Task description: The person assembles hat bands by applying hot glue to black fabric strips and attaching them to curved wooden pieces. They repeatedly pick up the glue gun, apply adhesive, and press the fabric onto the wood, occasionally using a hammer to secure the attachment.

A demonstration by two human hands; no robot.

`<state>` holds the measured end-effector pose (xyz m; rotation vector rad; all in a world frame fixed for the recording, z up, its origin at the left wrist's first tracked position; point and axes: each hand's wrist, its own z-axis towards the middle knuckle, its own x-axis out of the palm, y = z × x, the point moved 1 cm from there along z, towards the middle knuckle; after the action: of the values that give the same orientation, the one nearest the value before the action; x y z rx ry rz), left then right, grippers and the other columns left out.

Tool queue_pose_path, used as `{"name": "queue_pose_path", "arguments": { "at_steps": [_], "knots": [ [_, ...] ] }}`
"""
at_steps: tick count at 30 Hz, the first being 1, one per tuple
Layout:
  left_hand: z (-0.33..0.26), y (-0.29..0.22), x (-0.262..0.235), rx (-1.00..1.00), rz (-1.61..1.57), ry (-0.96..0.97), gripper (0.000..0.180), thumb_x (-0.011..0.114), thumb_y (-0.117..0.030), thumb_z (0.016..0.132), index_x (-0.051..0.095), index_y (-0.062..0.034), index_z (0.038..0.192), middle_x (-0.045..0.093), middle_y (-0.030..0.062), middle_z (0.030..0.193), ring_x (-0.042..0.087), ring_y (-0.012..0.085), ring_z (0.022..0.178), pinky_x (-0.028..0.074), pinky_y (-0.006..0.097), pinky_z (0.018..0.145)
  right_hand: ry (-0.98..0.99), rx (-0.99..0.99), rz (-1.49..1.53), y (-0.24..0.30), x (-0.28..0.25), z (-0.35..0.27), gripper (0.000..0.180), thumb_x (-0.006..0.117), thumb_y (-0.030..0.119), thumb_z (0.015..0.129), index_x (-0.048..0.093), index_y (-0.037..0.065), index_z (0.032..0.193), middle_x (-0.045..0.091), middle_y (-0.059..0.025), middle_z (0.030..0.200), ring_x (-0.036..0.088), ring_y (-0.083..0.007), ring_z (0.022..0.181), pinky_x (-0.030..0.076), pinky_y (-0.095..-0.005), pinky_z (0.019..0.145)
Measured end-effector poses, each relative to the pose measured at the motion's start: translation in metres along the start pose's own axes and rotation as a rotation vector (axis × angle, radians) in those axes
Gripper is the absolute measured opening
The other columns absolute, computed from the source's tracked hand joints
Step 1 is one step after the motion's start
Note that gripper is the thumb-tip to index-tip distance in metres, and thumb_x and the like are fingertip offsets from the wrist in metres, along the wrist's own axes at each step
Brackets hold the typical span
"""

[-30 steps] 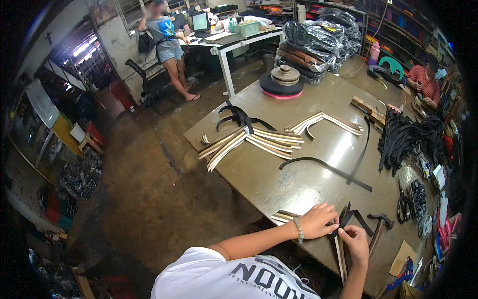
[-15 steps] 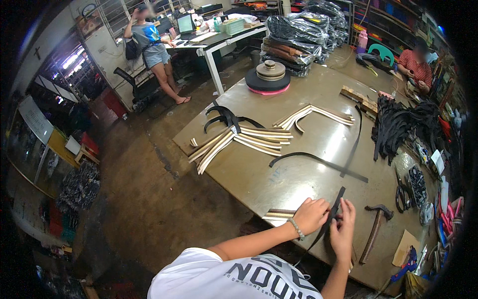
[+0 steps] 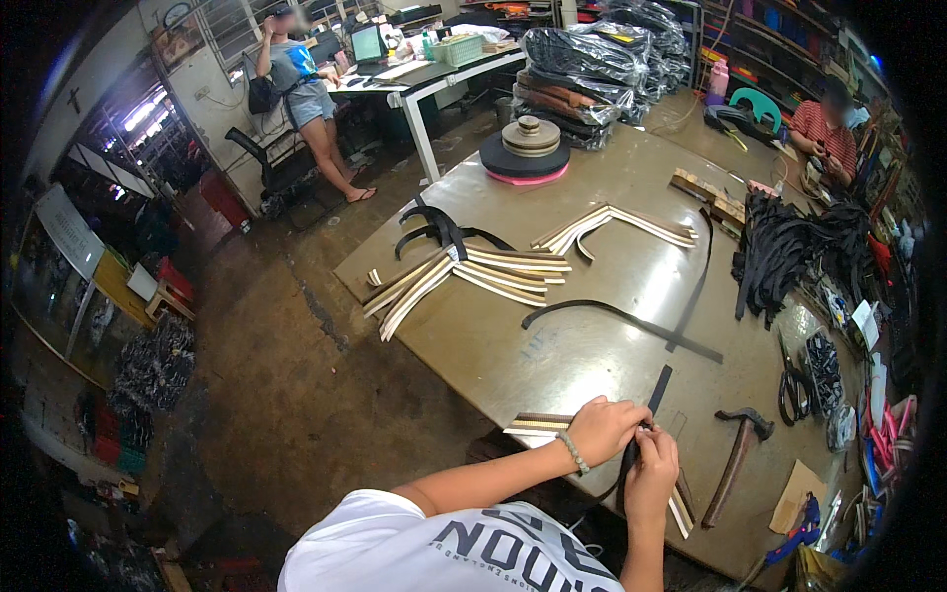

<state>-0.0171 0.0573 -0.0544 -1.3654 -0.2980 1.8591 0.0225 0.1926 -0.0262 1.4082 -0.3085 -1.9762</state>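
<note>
My left hand point(image 3: 602, 429) and right hand point(image 3: 651, 469) are both pinched shut on one narrow black strap point(image 3: 659, 383), meeting at its near end just past the table's front edge; its long axis runs up and away from my fingers toward the right, flat on the worn brown worktable point(image 3: 592, 345); the left hand sits slightly farther out along it. Under my left wrist lies a small stack of cream-and-brown striped strips point(image 3: 538, 425), perhaps three, hard to count. Right of my hands rests one wooden-handled hammer point(image 3: 735, 464); farther out, one long black strap point(image 3: 612, 314) curves across the table.
</note>
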Motion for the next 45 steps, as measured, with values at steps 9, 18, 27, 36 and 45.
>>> {"name": "queue_pose_path", "arguments": {
  "at_steps": [9, 18, 27, 36, 45],
  "knots": [
    [-0.003, 0.000, 0.009, 0.043, 0.239, 0.071, 0.015, 0.062, -0.020, 0.084, 0.063, -0.0223, 0.099, 0.060, -0.0001, 0.076, 0.062, 0.0215, 0.069, 0.044, 0.036, 0.066, 0.220, -0.018, 0.079, -0.004, -0.020, -0.010, 0.032, 0.056, -0.016, 0.068, 0.067, -0.004, 0.096, 0.062, -0.0209, 0.100, 0.055, -0.0448, 0.116, 0.045, -0.0498, 0.097],
    [-0.005, -0.002, 0.005, 0.112, 0.288, 0.131, 0.020, 0.057, -0.019, 0.087, 0.059, -0.0187, 0.107, 0.059, 0.0030, 0.081, 0.063, 0.0201, 0.074, 0.040, 0.036, 0.069, 0.652, -0.140, 0.247, 0.024, -0.084, -0.063, 0.038, 0.061, 0.011, 0.091, 0.061, 0.000, 0.127, 0.059, -0.0141, 0.135, 0.049, -0.0399, 0.128, 0.042, -0.0456, 0.104],
    [-0.004, -0.003, 0.000, 0.087, 0.193, 0.113, 0.032, 0.062, -0.016, 0.086, 0.062, -0.0194, 0.118, 0.056, 0.0025, 0.081, 0.059, 0.0201, 0.076, 0.040, 0.035, 0.071, -0.745, 0.828, -0.683, -0.083, -0.209, -0.164, 0.047, 0.080, 0.039, 0.081, 0.067, -0.005, 0.093, 0.065, -0.0192, 0.080, 0.061, -0.0348, 0.065, 0.053, -0.0411, 0.065],
    [-0.038, -0.029, -0.053, 0.018, -0.674, 0.571, 0.023, 0.060, -0.021, 0.096, 0.066, -0.0055, 0.112, 0.067, 0.0088, 0.083, 0.064, 0.0179, 0.076, 0.048, 0.033, 0.065, -0.974, 0.495, -0.338, -0.194, -0.187, -0.125, 0.065, 0.084, 0.034, 0.078, 0.053, -0.007, 0.118, 0.067, -0.0247, 0.098, 0.068, -0.0300, 0.086, 0.055, -0.0373, 0.075],
    [-0.059, -0.017, -0.072, 0.232, -0.710, 1.166, 0.027, 0.064, -0.031, 0.093, 0.065, -0.0043, 0.094, 0.066, 0.0093, 0.078, 0.063, 0.0227, 0.067, 0.048, 0.036, 0.059, -0.821, 0.965, -0.261, -0.273, -0.202, -0.140, 0.051, 0.059, 0.035, 0.096, 0.050, 0.001, 0.133, 0.065, -0.0219, 0.105, 0.062, -0.0365, 0.107, 0.048, -0.0418, 0.087]
  ]
}}
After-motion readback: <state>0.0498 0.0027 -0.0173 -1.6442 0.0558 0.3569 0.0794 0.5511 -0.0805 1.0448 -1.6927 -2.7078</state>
